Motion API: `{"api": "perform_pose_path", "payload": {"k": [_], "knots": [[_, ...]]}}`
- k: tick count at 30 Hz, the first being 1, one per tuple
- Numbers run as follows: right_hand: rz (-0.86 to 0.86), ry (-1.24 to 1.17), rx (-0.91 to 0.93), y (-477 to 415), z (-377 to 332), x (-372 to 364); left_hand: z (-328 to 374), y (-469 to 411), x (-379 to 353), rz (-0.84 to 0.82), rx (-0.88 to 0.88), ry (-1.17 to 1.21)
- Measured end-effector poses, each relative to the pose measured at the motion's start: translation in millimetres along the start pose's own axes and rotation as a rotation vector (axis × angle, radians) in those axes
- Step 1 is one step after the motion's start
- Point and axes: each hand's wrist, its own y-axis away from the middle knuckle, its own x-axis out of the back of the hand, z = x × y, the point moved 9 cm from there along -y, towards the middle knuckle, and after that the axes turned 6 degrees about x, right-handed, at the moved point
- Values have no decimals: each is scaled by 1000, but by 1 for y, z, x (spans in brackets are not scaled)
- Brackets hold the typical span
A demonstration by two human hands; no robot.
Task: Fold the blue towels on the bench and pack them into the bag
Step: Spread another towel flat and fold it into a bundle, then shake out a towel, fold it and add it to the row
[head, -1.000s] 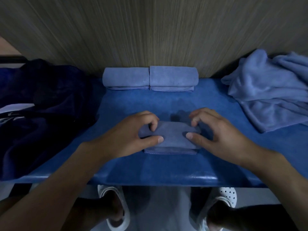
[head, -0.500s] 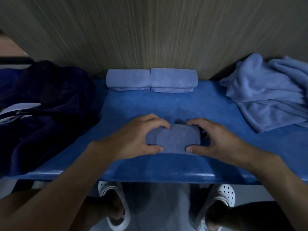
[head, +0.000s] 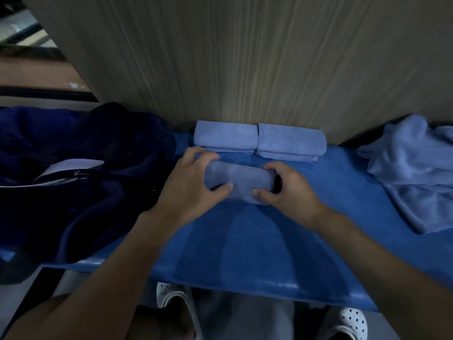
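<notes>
Two folded towels (head: 259, 141) sit at 12 o'clock, the left hand (head: 193, 182) and right hand (head: 289, 192) grip a third towel (head: 240, 182) on the bench (head: 245, 241), a heap (head: 411, 173) at 3 o'clock needs folding, and packing the bag (head: 85, 180) at 9 o'clock seems not begun.

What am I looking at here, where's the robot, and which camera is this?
No robot here: the grips are a person's two bare hands. Every picture comes from one wide-angle camera worn on the head, looking forward and down, so the arms reach in from below. The left grip and right grip together hold a towel bundle by its ends, on or just above the blue bench; I cannot tell which. Behind it, two folded towels lie side by side against the wall. An unfolded towel pile sits at the right; a dark blue bag lies at the left.
</notes>
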Motion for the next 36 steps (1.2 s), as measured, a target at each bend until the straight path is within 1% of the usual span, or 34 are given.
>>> {"api": "perform_pose_path", "payload": {"k": [2, 4, 6, 8, 12, 16, 21, 27, 30, 32, 35, 36], "knots": [[28, -25, -17, -12, -5, -5, -14, -3, 11, 95, 125, 106], [97, -31, -42, -17, -5, -5, -23, -6, 13, 127, 196, 138], [156, -32, -109, -13, 0, -4, -27, -8, 9, 122, 219, 161], [167, -17, -160, -9, 5, -7, -28, -9, 6, 127, 230, 180], [212, -51, -121, -13, 1, -9, -33, -13, 4, 153, 261, 225], [212, -110, -83, -25, -3, -14, -37, -18, 3, 156, 236, 275], [261, -106, -88, -34, 2, -14, -39, -22, 4, 166, 215, 278], [256, -80, -93, -40, 5, -14, -38, -24, 4, 155, 211, 264], [236, -74, -107, -35, 3, -10, -33, -24, 8, 156, 181, 200], [229, -58, -109, -27, 1, -3, -22, -21, 17, 197, 138, 128], [254, -45, -95, -8, 4, 22, 10, -16, 28, 295, 18, 23], [255, -23, -91, -1, 6, 32, 23, -15, 27, 292, 1, -2]]}}
